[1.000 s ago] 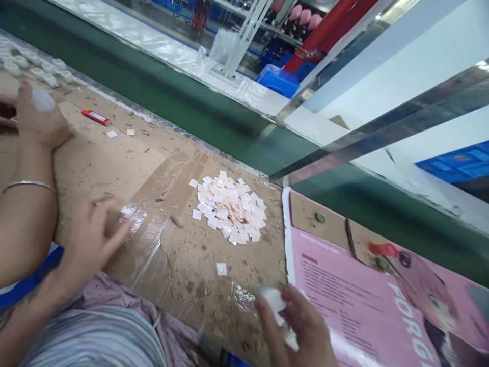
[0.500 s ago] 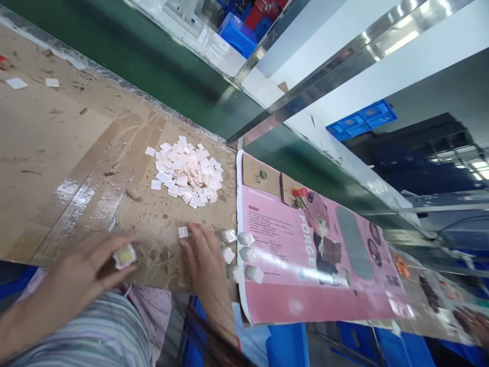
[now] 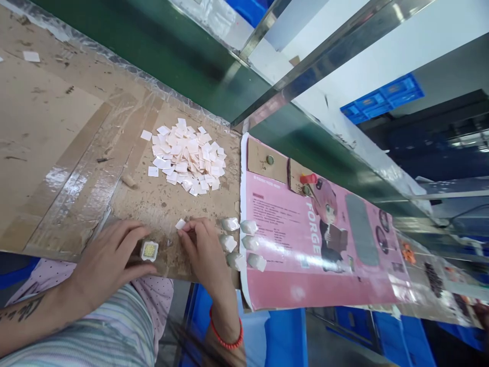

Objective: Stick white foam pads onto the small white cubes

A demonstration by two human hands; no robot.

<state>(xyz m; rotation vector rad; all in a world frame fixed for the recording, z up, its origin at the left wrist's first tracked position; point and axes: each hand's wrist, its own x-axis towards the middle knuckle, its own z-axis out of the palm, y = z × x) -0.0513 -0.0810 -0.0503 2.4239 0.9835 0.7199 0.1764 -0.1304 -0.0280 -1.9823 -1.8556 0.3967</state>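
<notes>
My left hand (image 3: 109,257) rests low on the taped cardboard board (image 3: 57,127), its fingertips gripping a small square piece with a white rim and a gold centre (image 3: 148,251). My right hand (image 3: 202,250) pinches a small white paper square (image 3: 180,224) between thumb and forefinger. Just above the hands lies a loose pile of white and pale pink paper squares (image 3: 187,155). Beside my right hand, several small white wrapped pieces (image 3: 229,243) sit in rows along the board's edge and the poster's margin.
A pink printed poster (image 3: 317,239) with the word FORGE lies to the right of the board. A green belt (image 3: 153,51) and metal rail (image 3: 305,66) run along the far side. Blue crates (image 3: 284,336) stand below the near edge.
The view has swung to the right. My left hand has moved right with the gold-centred piece, and my right hand has lifted the white square from the board.
</notes>
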